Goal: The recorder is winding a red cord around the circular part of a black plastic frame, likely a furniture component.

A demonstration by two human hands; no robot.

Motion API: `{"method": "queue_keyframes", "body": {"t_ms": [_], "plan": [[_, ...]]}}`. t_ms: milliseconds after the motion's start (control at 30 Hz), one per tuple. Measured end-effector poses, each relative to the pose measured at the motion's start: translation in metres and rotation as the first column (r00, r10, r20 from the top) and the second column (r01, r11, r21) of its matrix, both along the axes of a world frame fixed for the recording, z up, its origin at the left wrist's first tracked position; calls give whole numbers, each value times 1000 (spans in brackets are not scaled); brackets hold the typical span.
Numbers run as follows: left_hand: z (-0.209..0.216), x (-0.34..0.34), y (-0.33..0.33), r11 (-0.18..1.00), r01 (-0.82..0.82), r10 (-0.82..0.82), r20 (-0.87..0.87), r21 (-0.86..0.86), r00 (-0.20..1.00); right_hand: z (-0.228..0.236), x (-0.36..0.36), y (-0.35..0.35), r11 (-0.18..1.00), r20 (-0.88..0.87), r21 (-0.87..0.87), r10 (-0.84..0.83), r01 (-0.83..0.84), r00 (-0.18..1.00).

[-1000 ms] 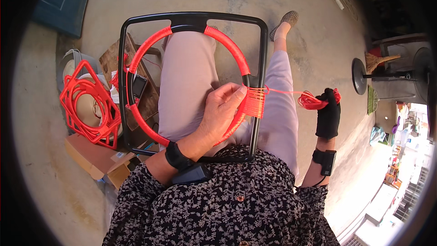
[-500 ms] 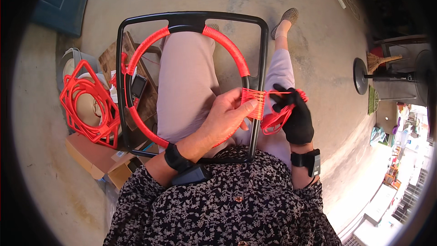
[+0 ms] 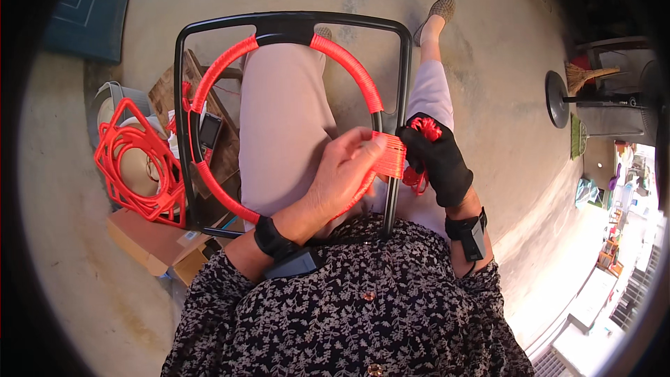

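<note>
A black metal frame (image 3: pixel 286 26), squarish with a ring inside, lies across my lap. Red cord is wound tightly along much of the ring (image 3: pixel 351 68), while bare black metal shows at its top and upper right. On the right side, a band of red cord (image 3: pixel 392 158) joins the ring to the frame's outer bar. My bare left hand (image 3: pixel 342 173) pinches this band between thumb and fingers. My right hand (image 3: pixel 447 166), in a black glove, is closed around a bundle of red cord (image 3: pixel 427 128) beside the outer bar. Its fingertips are partly hidden.
To the left, red cord-wrapped frames (image 3: pixel 112 167) lean over a bucket. Near them are a cardboard box (image 3: pixel 136 239) and a wooden stool (image 3: pixel 167 91) bearing a small device with a screen (image 3: pixel 209 129). A round black stand base (image 3: pixel 556 100) and a broom (image 3: pixel 590 78) are at right.
My right hand has drawn in left to the outer bar and turned, with the cord bundle now on top. Less loose cord shows. My left hand stays at the band, its fingers slightly shifted.
</note>
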State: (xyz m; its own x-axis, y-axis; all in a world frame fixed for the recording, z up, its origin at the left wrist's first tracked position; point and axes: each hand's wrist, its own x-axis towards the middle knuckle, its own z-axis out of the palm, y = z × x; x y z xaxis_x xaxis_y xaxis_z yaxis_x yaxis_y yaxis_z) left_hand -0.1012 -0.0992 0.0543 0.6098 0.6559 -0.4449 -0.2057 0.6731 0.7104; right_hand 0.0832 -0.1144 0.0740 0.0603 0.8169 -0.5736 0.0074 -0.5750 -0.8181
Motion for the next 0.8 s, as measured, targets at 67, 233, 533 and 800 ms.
{"method": "queue_keyframes", "body": {"t_ms": [67, 233, 533, 800], "plan": [[-2, 2, 0, 959, -238, 239, -12, -155, 971, 5, -3, 0, 1000, -10, -11, 23, -23, 1000], [-8, 0, 1, 969, -246, 245, 6, 12, 969, 13, -6, -8, 999, -46, -44, 8, -10, 999], [-10, 0, -9, 980, -187, 192, -96, 65, 977, -4, -4, -29, 994, -150, -81, -83, 72, 985], [7, 6, -3, 833, -186, 359, -253, 521, 898, 0, -15, -27, 981, -99, 114, -144, 155, 985]]}}
